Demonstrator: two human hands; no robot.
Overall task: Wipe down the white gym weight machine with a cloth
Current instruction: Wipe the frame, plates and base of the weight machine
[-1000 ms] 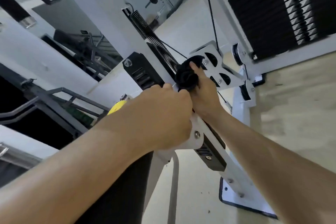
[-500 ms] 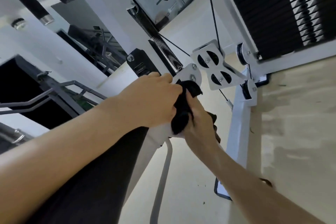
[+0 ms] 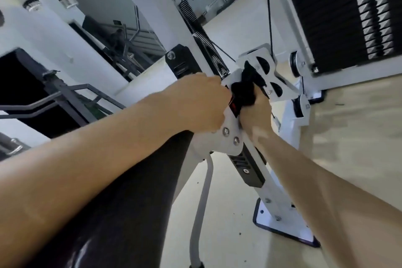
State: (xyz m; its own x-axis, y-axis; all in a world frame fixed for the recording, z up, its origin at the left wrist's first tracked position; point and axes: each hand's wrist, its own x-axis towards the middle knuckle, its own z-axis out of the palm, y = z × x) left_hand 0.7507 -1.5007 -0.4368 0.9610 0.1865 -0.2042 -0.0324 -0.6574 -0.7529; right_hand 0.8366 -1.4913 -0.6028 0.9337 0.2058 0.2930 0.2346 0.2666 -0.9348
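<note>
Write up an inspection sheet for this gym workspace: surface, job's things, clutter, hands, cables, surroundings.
Surface: pale floor, bare around the machine's foot.
Job's things: black cloth bunched against the white machine.
Clutter: small dark specks on the floor.
Hands: left hand curled on the machine beside the cloth; right hand grips the cloth.
Cables: thin black cable runs down to the pulley plate.
Surroundings: black weight stack at upper right; dark pad under the left forearm.
</note>
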